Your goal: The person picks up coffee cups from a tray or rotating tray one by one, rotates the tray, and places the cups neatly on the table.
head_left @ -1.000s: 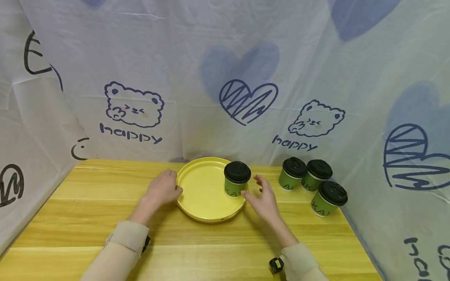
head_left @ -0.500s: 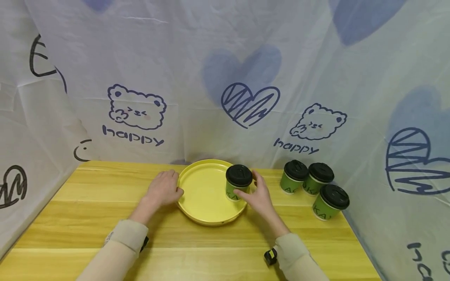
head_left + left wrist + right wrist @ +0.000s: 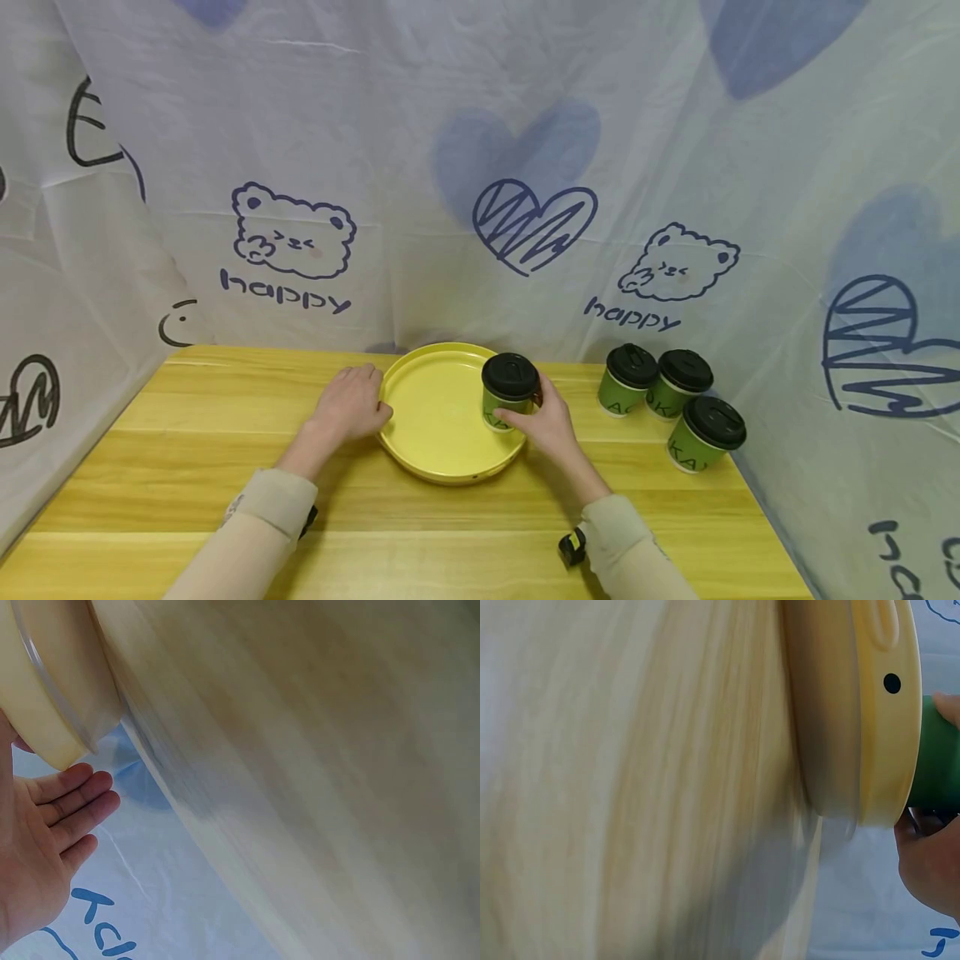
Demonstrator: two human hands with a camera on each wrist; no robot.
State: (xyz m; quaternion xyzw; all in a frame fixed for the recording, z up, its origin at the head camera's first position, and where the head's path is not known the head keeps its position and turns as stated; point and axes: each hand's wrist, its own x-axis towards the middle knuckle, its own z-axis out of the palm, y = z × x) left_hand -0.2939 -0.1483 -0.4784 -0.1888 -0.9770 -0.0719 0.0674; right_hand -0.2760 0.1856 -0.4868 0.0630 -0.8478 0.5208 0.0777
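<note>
A round yellow tray (image 3: 431,433) with a raised rim lies on the wooden table. On its right side stands a green paper coffee cup (image 3: 493,404) with a black lid, upright. My right hand (image 3: 551,421) grips this cup, thumb at its front and fingers behind, mostly hidden. In the right wrist view, the cup (image 3: 936,769) shows beyond the tray's edge (image 3: 885,750). My left hand (image 3: 348,404) holds the tray's left rim. From the left wrist view, the fingers (image 3: 82,795) are slightly bent at the outer side, with the thumb partly hidden behind the rim.
To the right, three more lidded green cups (image 3: 626,379) stand close together near the table's right edge. A printed cloth (image 3: 420,233) hangs behind the table (image 3: 420,542) and along both sides.
My right hand has moved left to the cup on the tray, and its fingers have closed round it. The left hand stays at the rim. The head view has shifted slightly.
</note>
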